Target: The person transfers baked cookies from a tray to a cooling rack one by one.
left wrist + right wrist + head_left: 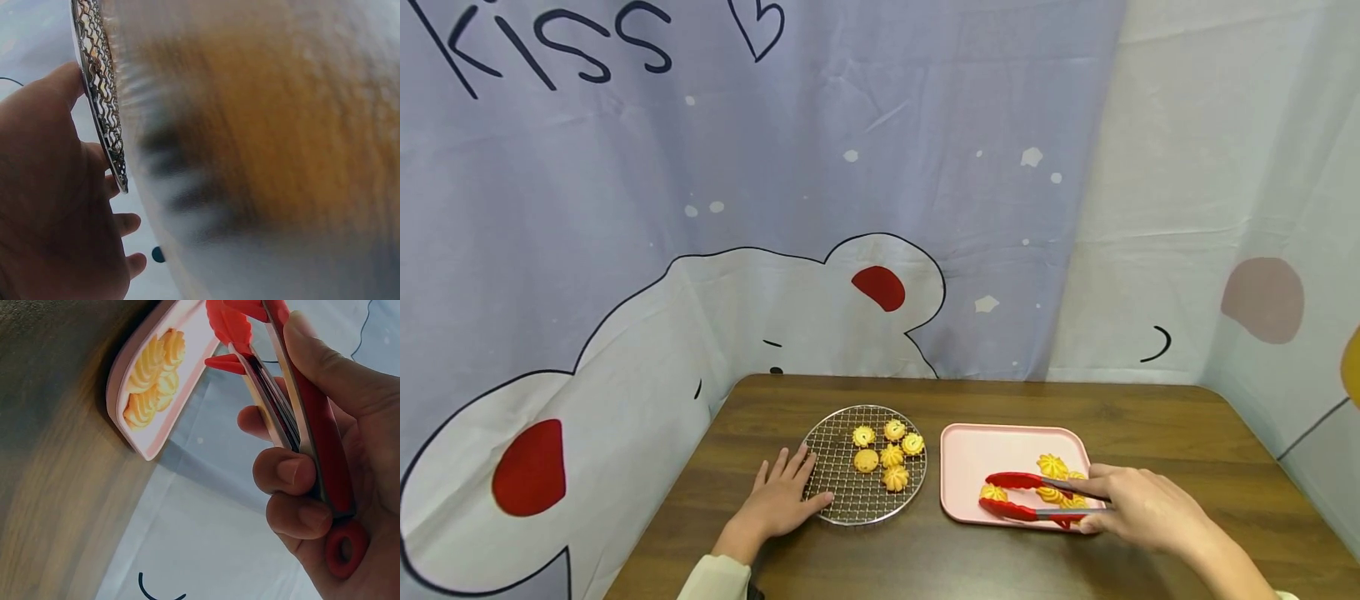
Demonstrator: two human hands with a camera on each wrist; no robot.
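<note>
My right hand (1150, 508) grips red-tipped metal tongs (1017, 509) over the right side of a pink tray (962, 454). The spread tong tips lie on either side of a piped yellow cookie (995, 492) near the tray's front. In the right wrist view, thumb and curled fingers wrap the red handle (322, 437), a red ring at its end. My left hand (784, 493) lies with fingers spread at the left rim of a round wire rack (842, 492). In the left wrist view the rack (103, 94) shows edge-on by the fingers.
Several yellow cookies (891, 455) sit on the right half of the rack. More cookies (1052, 465) are grouped at the tray's right end, partly behind the tongs. Rack and tray stand side by side on a brown wooden table (880, 558), with a printed curtain (985, 208) behind it.
</note>
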